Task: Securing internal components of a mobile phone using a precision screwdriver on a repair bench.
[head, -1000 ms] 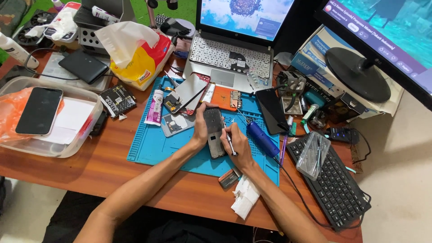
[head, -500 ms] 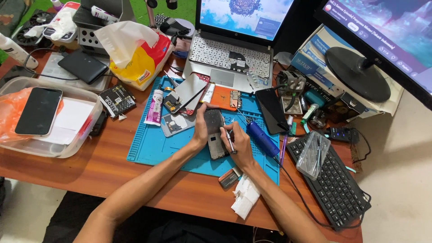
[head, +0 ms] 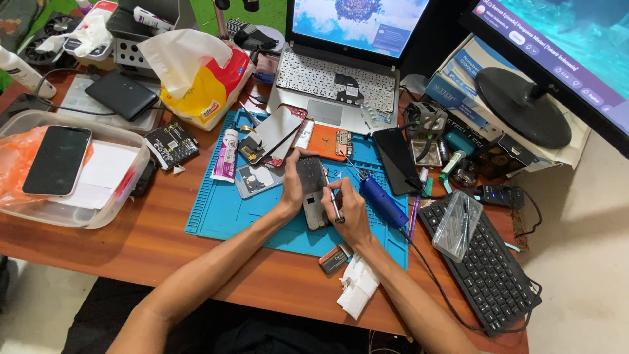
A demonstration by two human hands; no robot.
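A dark opened phone body [head: 312,190] lies lengthwise over the blue work mat [head: 229,210]. My left hand [head: 292,183] grips its left edge and top. My right hand [head: 347,211] holds a thin screwdriver [head: 332,196] like a pen, its tip down on the phone's right side. Loose phone parts sit just beyond: a grey back panel [head: 255,180], a screen panel [head: 275,134] with a black tool across it, an orange circuit piece [head: 327,141].
A blue electric tool [head: 383,201] and a black phone [head: 398,159] lie right of my hands. A keyboard [head: 488,269] with a clear case [head: 457,225] sits far right. A laptop [head: 337,82], a monitor base [head: 521,105], a tissue pack [head: 196,75] and a plastic tub [head: 124,180] holding a phone [head: 57,159] ring the mat.
Both hands stay on the phone body. The screwdriver in my right hand has shifted only slightly along the phone's right side.
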